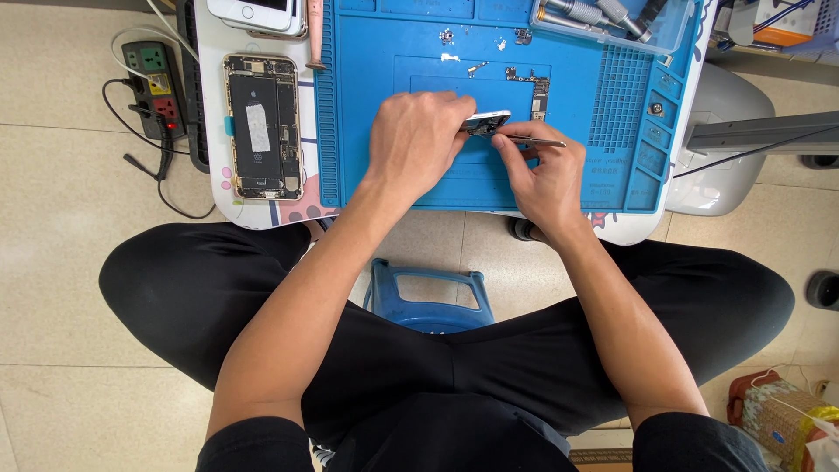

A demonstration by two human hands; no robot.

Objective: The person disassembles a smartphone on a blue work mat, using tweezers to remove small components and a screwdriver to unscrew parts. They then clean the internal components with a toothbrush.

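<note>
blue mat (pixel 454 188), black trousers (pixel 419 367), blue stool (pixel 428 297)

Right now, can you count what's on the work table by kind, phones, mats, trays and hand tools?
Phones: 2, an opened phone showing its insides and a white phone at the table's far edge.
Blue repair mats: 1.
Clear trays: 1, holding tools.
Tweezers: 1, in the right hand.
Small parts held: 1, in the left hand.
Total: 6.

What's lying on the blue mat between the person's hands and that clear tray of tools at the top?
In the head view, a small circuit board and scattered screws lie on the blue mat.
</note>
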